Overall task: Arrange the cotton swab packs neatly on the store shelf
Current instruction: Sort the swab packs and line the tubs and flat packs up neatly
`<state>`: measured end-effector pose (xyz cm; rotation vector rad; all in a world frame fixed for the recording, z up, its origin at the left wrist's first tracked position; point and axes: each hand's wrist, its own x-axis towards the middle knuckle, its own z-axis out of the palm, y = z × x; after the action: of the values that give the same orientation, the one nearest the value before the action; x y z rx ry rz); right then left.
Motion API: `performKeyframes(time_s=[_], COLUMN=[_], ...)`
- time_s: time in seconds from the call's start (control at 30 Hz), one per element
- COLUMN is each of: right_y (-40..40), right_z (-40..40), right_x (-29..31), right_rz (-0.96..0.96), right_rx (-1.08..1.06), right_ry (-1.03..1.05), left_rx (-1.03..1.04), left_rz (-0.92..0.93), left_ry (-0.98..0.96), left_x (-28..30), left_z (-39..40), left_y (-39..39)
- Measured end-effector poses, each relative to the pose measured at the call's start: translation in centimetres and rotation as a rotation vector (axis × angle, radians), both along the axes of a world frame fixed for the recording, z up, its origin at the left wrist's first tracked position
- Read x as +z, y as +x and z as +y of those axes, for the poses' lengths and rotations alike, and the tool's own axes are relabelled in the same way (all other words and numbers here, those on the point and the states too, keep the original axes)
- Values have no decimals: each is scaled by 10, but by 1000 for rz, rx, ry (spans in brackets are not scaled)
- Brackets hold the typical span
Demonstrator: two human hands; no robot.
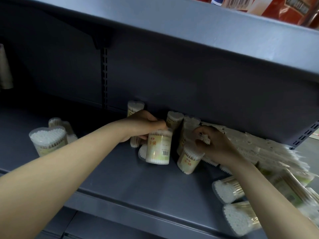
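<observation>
Heart-shaped clear tubs of cotton swabs stand and lie on a grey shelf. My left hand grips the top of an upright tub with a yellow label and barcode. My right hand closes on the top of a tilted tub just to its right. Two more tubs stand behind, against the back wall, and another shows behind my left hand. A tub stands alone at the left, with one lying behind it. Two tubs lie near the front right.
Flat bagged swab packs pile up along the right of the shelf. The shelf above overhangs closely and carries red packets. A slotted upright runs down the back wall. A beige object hangs at far left.
</observation>
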<state>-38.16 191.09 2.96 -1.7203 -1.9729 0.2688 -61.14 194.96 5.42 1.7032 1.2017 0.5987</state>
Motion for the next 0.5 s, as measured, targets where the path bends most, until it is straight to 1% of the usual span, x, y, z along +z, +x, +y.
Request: performKeyframes(time_s=[0.1,0.17,0.2,0.33,0.5], right_y=[0,0,0,2,2], right_z=[1,2,2,4,9], right_x=[1,2,2,2,1], right_rz=[-4,-1,-1,-10,-23], right_rx=[9,19,19,6,-15], right_ry=[10,18,22,19,28], left_rx=[-11,-30,-43,-82,-72], left_rz=[-9,-19,4,199,264], left_ry=[26,85,137,351,489], left_x=[2,3,3,-4,-15], left_z=[1,2,3,8,11], left_y=[2,4,6,17,34])
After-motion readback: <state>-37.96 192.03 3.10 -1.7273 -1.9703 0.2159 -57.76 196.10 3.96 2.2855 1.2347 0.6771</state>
